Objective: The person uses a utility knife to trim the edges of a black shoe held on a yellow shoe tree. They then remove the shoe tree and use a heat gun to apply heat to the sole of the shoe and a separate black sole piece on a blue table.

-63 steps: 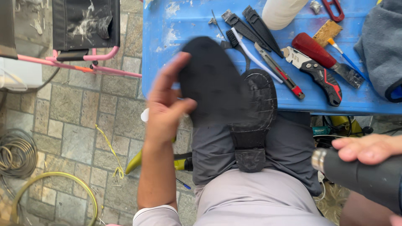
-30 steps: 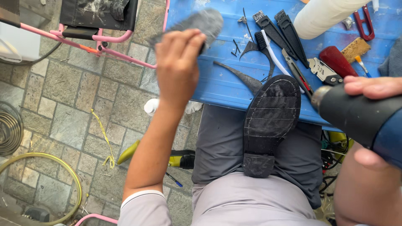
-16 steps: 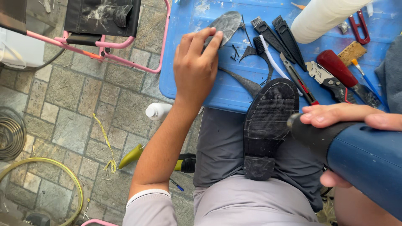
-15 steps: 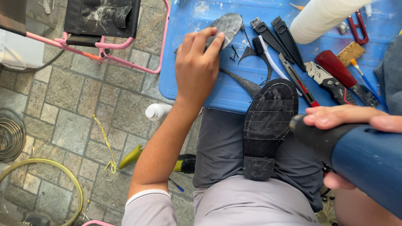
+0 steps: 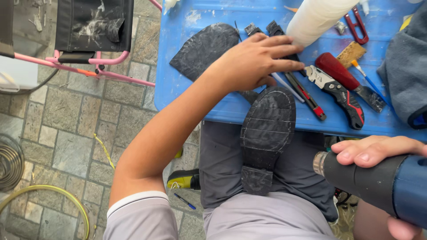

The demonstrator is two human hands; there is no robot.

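Observation:
A black shoe (image 5: 265, 133) lies sole-up on my lap, its toe against the edge of the blue table (image 5: 187, 95). My left hand (image 5: 260, 60) reaches over the table with fingers spread, resting on the black tools just past the shoe's toe. A dark rubber sole piece (image 5: 202, 46) lies flat on the table, left of that hand. My right hand (image 5: 378, 151) grips a blue and black heat gun (image 5: 378, 180), its metal nozzle pointing left toward the shoe.
On the table lie a red-handled knife (image 5: 344, 78), a utility cutter (image 5: 342, 95), a thin red-tipped tool (image 5: 307, 95), a white roll (image 5: 316, 18), red snips (image 5: 356, 26) and grey cloth (image 5: 404, 71). A pink-framed stool (image 5: 95, 40) stands left on stone paving.
My left hand set the rubber sole piece down on the table and moved right onto the tools. The heat gun drew back and lower, away from the shoe.

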